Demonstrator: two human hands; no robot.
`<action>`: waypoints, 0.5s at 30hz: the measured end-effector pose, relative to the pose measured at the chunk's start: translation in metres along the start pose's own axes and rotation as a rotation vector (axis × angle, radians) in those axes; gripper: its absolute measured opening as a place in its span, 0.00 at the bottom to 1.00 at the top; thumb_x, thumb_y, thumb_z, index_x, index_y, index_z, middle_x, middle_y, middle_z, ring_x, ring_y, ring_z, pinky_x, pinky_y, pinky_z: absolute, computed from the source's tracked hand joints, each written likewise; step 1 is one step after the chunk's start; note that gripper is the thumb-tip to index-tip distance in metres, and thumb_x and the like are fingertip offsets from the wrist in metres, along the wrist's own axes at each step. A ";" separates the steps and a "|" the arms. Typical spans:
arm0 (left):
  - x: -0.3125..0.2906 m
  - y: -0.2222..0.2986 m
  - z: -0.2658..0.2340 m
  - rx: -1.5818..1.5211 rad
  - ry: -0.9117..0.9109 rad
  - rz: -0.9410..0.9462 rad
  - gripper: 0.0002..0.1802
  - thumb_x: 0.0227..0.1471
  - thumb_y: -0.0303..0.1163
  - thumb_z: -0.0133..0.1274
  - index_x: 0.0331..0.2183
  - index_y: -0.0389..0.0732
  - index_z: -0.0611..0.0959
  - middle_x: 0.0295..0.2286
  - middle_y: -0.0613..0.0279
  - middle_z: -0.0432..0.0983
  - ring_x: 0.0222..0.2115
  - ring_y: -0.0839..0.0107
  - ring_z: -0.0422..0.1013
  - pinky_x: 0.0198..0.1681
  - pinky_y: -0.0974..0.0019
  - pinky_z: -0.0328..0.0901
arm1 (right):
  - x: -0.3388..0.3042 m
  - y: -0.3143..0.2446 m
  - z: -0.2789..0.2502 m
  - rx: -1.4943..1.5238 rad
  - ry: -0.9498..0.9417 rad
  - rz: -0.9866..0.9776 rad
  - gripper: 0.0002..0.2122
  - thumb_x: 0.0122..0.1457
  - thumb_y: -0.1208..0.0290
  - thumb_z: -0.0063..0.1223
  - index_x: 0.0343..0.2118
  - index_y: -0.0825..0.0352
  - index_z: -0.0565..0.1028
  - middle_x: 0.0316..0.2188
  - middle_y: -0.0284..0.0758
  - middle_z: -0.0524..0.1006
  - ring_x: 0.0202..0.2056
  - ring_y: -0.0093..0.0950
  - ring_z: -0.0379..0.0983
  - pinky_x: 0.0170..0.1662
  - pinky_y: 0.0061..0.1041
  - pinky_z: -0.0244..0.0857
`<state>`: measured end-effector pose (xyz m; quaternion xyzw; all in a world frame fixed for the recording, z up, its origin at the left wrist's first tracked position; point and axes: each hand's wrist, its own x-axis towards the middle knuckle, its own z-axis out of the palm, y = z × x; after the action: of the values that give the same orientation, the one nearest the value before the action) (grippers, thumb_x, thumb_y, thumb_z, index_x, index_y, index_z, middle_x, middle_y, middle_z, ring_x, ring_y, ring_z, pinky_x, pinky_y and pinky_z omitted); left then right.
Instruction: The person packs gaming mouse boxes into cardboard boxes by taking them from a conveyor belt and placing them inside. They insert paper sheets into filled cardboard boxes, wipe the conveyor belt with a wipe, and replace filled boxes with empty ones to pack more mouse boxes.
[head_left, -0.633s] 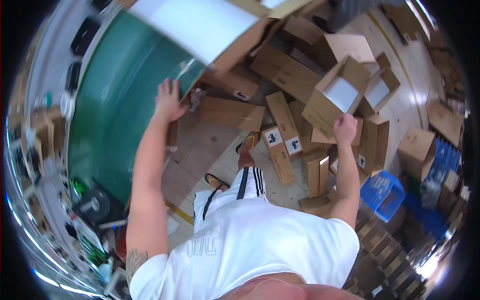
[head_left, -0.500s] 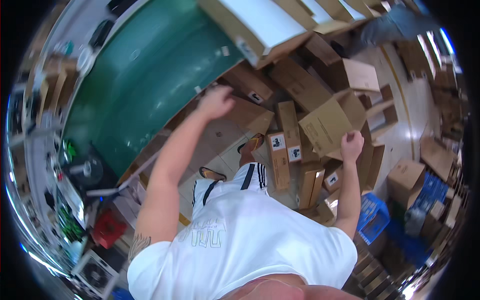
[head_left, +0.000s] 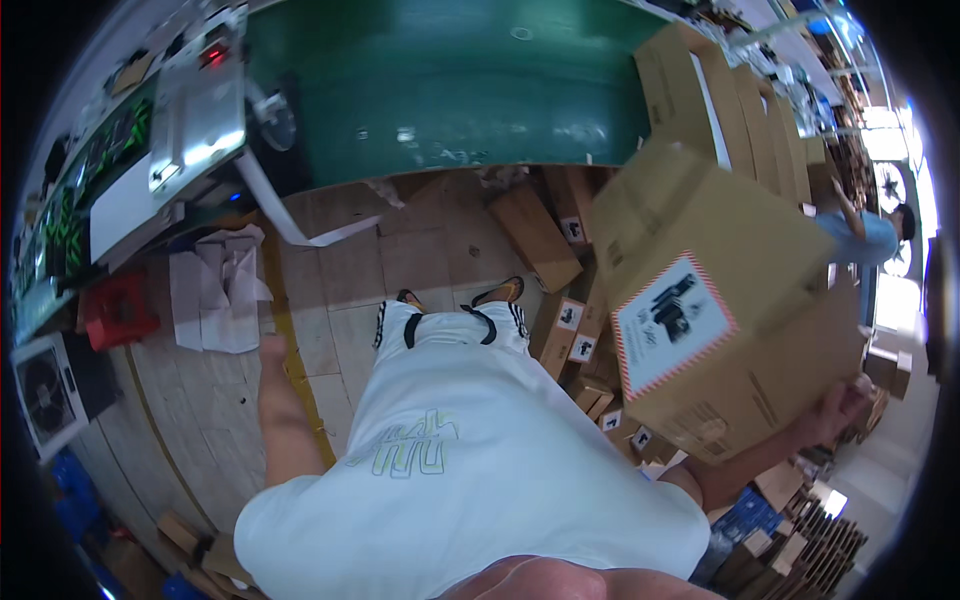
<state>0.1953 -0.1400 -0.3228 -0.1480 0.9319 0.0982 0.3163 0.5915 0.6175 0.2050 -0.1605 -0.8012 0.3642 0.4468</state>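
Observation:
A large open cardboard box (head_left: 690, 290) hangs tilted at my right side, a white picture label with a red-striped border on its wall. My right hand (head_left: 845, 405) grips the edge of one of its flaps, fingers closed on the cardboard. My left hand (head_left: 272, 348) is low at my left, beside crumpled white sheets (head_left: 218, 290) on the floor; its fingers are too small and blurred to read. In front of me stretches a green-topped table (head_left: 450, 100), away from both hands.
Several labelled cartons (head_left: 537, 240) lie around the floor right of my feet. Large open boxes (head_left: 685, 85) stand at the table's right end. To the left are a metal device (head_left: 200, 120), a red plastic stool-like item (head_left: 120, 308) and a fan (head_left: 48, 395). Another person (head_left: 865, 237) works far right.
My view has swung round to the left. A large box is now raised at my right in my right hand. My left hand has left the table edge and dropped to my left side.

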 end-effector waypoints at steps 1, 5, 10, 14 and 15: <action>-0.001 -0.017 -0.001 -0.026 0.004 -0.023 0.23 0.50 0.40 0.50 0.41 0.31 0.82 0.35 0.41 0.80 0.39 0.46 0.75 0.43 0.53 0.68 | 0.010 0.001 0.000 0.201 0.119 -0.001 0.16 0.56 0.84 0.51 0.48 0.69 0.66 0.43 0.38 0.73 0.46 0.28 0.68 0.53 0.28 0.62; -0.018 -0.037 0.017 -0.485 0.213 -0.066 0.22 0.54 0.41 0.48 0.41 0.33 0.82 0.41 0.41 0.78 0.45 0.48 0.73 0.48 0.56 0.67 | 0.037 0.010 0.140 0.388 -0.155 0.011 0.28 0.52 0.83 0.58 0.57 0.71 0.63 0.45 0.40 0.74 0.47 0.29 0.70 0.55 0.31 0.64; -0.069 0.025 0.108 -0.489 0.052 -0.017 0.21 0.52 0.43 0.49 0.40 0.37 0.84 0.38 0.44 0.80 0.41 0.49 0.75 0.46 0.53 0.68 | -0.004 0.062 0.359 -0.077 -0.677 0.082 0.11 0.49 0.84 0.60 0.37 0.66 0.79 0.31 0.34 0.77 0.34 0.24 0.74 0.39 0.22 0.68; -0.119 0.068 0.151 -0.644 -0.038 0.150 0.21 0.53 0.44 0.50 0.40 0.38 0.84 0.37 0.47 0.80 0.41 0.52 0.76 0.46 0.55 0.68 | -0.038 0.123 0.413 -0.240 -0.992 0.136 0.10 0.52 0.74 0.56 0.38 0.65 0.78 0.34 0.45 0.78 0.36 0.42 0.76 0.40 0.34 0.70; -0.122 0.068 0.153 -0.688 -0.051 0.196 0.21 0.53 0.43 0.50 0.41 0.37 0.83 0.37 0.46 0.80 0.41 0.52 0.76 0.46 0.56 0.68 | -0.028 0.113 0.415 -0.340 -1.046 0.212 0.11 0.52 0.72 0.57 0.39 0.65 0.78 0.35 0.45 0.78 0.38 0.42 0.75 0.42 0.35 0.70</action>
<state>0.3502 -0.0082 -0.3607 -0.1533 0.8457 0.4399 0.2604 0.2536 0.4958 -0.0332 -0.1076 -0.9430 0.3041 -0.0815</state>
